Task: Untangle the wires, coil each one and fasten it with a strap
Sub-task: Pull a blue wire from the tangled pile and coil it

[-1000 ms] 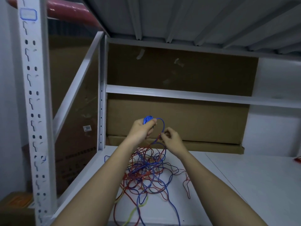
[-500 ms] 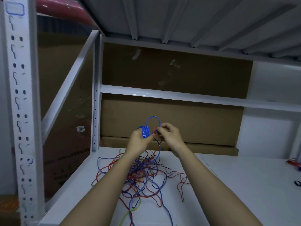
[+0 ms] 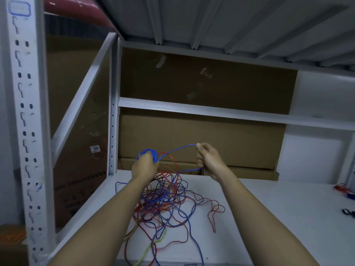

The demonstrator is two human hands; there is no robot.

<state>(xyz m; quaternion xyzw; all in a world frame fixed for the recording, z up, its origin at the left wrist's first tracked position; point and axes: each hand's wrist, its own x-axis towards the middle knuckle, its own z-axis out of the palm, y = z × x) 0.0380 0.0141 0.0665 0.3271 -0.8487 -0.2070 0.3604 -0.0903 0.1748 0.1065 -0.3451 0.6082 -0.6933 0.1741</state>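
Observation:
My left hand (image 3: 144, 166) grips a small coil of blue wire (image 3: 147, 153) held up above the shelf. From the coil a blue strand (image 3: 178, 148) runs right to my right hand (image 3: 208, 160), which pinches it between thumb and fingers, a second blue length trailing from under that hand. Below both hands lies a tangled heap of red, blue and yellow wires (image 3: 163, 204) on the white shelf (image 3: 269, 217). A red wire rises from the heap toward the coil.
A white perforated rack post (image 3: 25, 131) stands at the left, with a diagonal brace behind it. Cardboard boxes (image 3: 201, 143) fill the back of the shelf. A red coiled bundle (image 3: 342, 189) and a small black item (image 3: 347, 212) lie at the right edge.
My right hand has moved right and away from the left hand, drawing a length of blue wire out taut. The left hand still holds the coil.

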